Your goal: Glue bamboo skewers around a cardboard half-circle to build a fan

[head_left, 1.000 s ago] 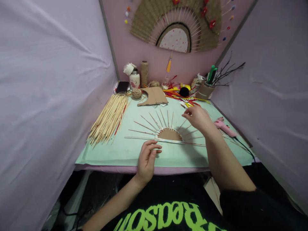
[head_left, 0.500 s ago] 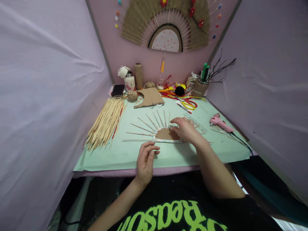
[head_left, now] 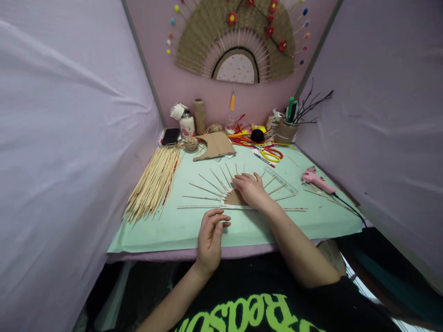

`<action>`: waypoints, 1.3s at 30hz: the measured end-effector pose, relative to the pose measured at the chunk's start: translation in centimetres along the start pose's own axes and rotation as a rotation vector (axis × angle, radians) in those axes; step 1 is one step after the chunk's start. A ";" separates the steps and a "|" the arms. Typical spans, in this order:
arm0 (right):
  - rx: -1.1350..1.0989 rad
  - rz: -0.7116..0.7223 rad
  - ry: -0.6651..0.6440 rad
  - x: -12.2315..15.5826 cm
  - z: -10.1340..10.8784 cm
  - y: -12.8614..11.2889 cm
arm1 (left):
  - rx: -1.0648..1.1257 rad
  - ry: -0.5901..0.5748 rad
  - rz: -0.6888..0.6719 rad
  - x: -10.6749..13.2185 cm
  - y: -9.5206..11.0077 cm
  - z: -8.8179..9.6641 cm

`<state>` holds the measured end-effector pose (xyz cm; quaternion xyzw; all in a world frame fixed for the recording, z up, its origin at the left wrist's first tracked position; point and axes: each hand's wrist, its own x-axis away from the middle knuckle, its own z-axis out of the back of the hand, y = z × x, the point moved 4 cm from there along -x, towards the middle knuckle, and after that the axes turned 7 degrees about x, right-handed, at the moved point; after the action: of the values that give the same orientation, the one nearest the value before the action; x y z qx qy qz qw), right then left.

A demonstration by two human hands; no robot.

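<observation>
A half-round piece of cardboard (head_left: 232, 198) lies flat on the table, with thin wooden sticks (head_left: 206, 188) fanning out from its white-edged curve. Over its right part rests my right hand (head_left: 249, 188), fingers spread and hiding the sticks at the top right; whether the fingertips press on it I cannot tell. My left hand (head_left: 209, 235) hovers at the front of the cardboard, thumb and fingers apart and loosely curled, with nothing in it. A clear ruler (head_left: 282, 180) lies under the stick ends on the right.
A large pile of sticks (head_left: 152, 184) lies at the left. A pink glue gun (head_left: 317, 180) with its cord is at the right. Scissors (head_left: 272, 154), a cut cardboard sheet (head_left: 217, 145), twine (head_left: 190, 144) and a can of twigs (head_left: 287, 132) line the back. A finished fan (head_left: 237, 46) hangs above.
My right hand has moved left across the cardboard, uncovering the sticks and ruler on the right. My left hand stays almost in place. The view has tilted slightly upward.
</observation>
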<state>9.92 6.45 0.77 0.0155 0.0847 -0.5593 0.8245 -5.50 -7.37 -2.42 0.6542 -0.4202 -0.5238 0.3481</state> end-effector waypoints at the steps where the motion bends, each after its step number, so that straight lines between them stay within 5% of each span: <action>1: 0.005 -0.006 -0.005 0.0 -0.1 0.0 | -0.001 0.003 0.003 0.0 0.0 0.0; 9: -0.058 0.017 0.086 0.2 0.4 -0.1 | -0.016 0.006 0.010 0.0 0.0 0.0; 13: -0.185 0.095 0.160 1.0 1.6 -1.7 | -0.111 -0.099 -0.086 0.1 0.8 -0.6; 17: -0.216 0.170 0.104 1.2 1.9 -4.1 | -0.204 -0.213 -0.173 0.2 1.5 -1.2; 24: -0.173 0.180 0.023 0.2 0.7 -5.7 | -0.207 -0.202 -0.168 0.2 1.6 -1.1; 34: -0.359 -0.060 0.402 2.5 3.5 -1.3 | -0.320 -0.286 -0.297 0.6 2.6 -1.5; 39: -0.286 -0.033 0.414 5.6 2.6 0.0 | -0.588 -0.310 -0.417 -0.9 4.0 -0.7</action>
<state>12.29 1.04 2.49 0.0116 0.3303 -0.5399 0.7741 -5.68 -8.15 1.61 0.5109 -0.1578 -0.7740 0.3391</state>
